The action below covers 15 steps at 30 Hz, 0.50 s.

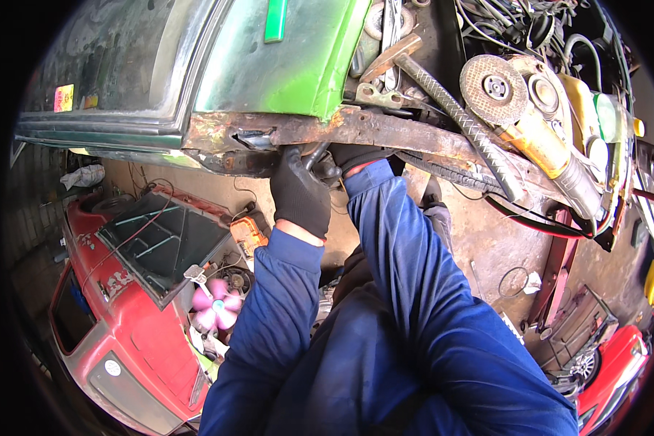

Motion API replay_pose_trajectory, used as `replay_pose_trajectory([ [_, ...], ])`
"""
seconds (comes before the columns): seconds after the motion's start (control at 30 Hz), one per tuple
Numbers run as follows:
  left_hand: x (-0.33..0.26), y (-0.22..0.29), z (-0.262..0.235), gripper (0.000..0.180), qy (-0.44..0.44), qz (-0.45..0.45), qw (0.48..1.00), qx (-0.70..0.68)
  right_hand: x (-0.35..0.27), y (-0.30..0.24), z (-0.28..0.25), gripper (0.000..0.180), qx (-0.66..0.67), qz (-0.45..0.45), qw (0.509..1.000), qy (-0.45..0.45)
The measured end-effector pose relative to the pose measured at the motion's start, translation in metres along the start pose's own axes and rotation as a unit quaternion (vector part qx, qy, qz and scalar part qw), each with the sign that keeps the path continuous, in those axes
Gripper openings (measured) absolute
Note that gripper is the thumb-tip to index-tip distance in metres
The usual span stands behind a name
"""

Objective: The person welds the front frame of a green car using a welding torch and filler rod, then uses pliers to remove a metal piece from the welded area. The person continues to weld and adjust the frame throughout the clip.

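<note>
Both my hands wear black gloves and reach up under a rusty metal edge (385, 131) of a green car body (283, 65). My left hand (300, 195) is curled just below the rusted edge. My right hand (356, 156) sits close beside it, partly hidden behind the left. Between them a small dark metal part (318, 156) shows, and both hands seem to grip around it; what it is cannot be made out. Blue sleeves cover both forearms.
An angle grinder (530, 116) with a grey disc lies on the car's upper right, beside a ribbed steel bar hammer (450, 109) and tangled cables (516, 29). Below left stands a red car (116, 320) with its bonnet raised and a pink fan (216, 305).
</note>
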<state>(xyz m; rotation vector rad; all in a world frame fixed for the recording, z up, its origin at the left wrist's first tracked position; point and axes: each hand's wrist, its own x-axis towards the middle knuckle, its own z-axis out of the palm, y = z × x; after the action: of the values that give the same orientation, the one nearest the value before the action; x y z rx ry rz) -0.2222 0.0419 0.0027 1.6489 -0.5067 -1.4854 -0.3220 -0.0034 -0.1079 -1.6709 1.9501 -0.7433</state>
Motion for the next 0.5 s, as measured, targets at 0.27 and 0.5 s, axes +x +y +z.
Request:
replay_pose_trajectory([
  [0.27, 0.010, 0.002, 0.006, 0.022, -0.015, -0.008, 1.000, -0.016, 0.001, 0.028, 0.051, 0.030, 0.194, 0.072, 0.978, 0.038],
  [0.5, 0.013, -0.004, 0.003, 0.017, -0.013, -0.001, 0.999, -0.032, -0.005, 0.028, 0.041, 0.042, -0.008, 0.027, 0.999, -0.023],
])
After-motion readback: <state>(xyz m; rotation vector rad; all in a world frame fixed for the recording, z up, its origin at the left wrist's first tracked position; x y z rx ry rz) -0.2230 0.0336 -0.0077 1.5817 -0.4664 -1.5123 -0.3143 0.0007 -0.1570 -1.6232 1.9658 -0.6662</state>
